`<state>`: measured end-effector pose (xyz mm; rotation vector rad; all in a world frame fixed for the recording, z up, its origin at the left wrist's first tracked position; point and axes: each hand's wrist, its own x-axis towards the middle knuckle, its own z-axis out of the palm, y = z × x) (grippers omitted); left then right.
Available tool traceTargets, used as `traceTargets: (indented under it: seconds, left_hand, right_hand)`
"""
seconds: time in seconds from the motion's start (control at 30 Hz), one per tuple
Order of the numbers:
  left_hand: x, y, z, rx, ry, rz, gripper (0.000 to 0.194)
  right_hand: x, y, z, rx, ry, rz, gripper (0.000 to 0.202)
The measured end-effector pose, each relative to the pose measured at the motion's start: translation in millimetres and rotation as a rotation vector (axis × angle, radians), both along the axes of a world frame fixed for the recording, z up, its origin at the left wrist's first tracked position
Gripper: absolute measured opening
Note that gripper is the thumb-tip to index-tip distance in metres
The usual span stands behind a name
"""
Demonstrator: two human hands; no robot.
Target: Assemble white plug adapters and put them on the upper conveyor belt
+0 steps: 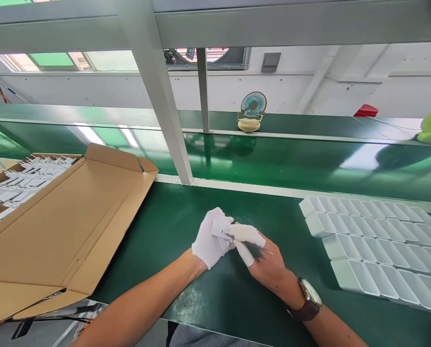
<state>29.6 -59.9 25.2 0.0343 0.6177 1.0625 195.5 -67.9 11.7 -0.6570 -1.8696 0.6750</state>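
Note:
My left hand (210, 241), in a white glove, is closed around a small flat white piece (220, 228) above the green worktop. White finger cots cover the thumb and fingers of my right hand (262, 255), which wears a watch at the wrist. Pinched in it is a thin pair of metal tweezers (256, 247), its tip touching or just over the white piece near a small dark mark. The piece's lower part is hidden by my left fingers.
An open cardboard box (74, 212) with rows of white parts (23, 179) stands at the left. White compartment trays (378, 250) lie at the right. A metal post (165, 96) rises behind the worktop (273, 299). A small fan (253, 108) sits on the shelf beyond.

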Motion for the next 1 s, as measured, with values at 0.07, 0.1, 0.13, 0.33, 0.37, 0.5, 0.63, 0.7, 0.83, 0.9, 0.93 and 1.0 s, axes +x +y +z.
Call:
traceTargets:
  seconds: [0.07,0.1,0.13,0.33,0.37,0.5,0.63,0.7,0.83,0.9,0.93,1.0]
  left_hand:
    - [-0.3,0.0,-2.1,-0.002,0.009,0.003,0.039]
    - [-0.3,-0.1,-3.1,0.0,0.013,0.004,0.04]
    - [-0.3,-0.3,-4.1,0.005,0.017,0.005,0.04]
    - [1.6,-1.9,-5.6,0.018,0.082,0.033,0.04]
    - [2.1,-2.2,-5.7,0.015,0.096,0.041,0.039]
    - [4.8,-4.0,-4.7,0.014,0.157,0.069,0.036]
    - [8.7,-7.4,-0.6,0.022,0.214,0.085,0.036]
    - [10.7,-8.9,0.7,0.015,0.227,0.097,0.036]
    - [13.9,-9.7,-1.0,-0.008,0.263,0.171,0.037]
    - [14.8,-9.3,-2.8,-0.022,0.275,0.211,0.038]
    - [15.0,-9.0,-3.7,-0.028,0.277,0.223,0.038]
    - [14.7,-8.2,-4.9,-0.027,0.279,0.231,0.038]
  right_hand:
    - [0.2,0.4,-0.7,0.02,-0.015,0.003,0.035]
    - [0.4,0.5,-1.1,0.031,-0.025,0.004,0.035]
    - [0.5,0.7,-1.3,0.039,-0.035,0.006,0.035]
    - [0.3,0.4,2.3,0.049,-0.043,0.011,0.037]
    - [0.2,0.4,3.5,0.051,-0.045,0.013,0.036]
    - [1.6,1.3,9.1,0.031,-0.105,0.034,0.031]
    - [4.6,2.1,18.8,-0.053,-0.155,0.058,0.026]
    - [5.4,2.5,24.5,-0.081,-0.182,0.077,0.026]
    - [4.0,4.7,31.4,-0.089,-0.234,0.101,0.027]
    - [2.5,6.1,31.2,-0.077,-0.235,0.105,0.028]
    - [2.0,6.6,30.4,-0.076,-0.237,0.104,0.028]
    - [1.9,7.4,28.5,-0.101,-0.24,0.09,0.025]
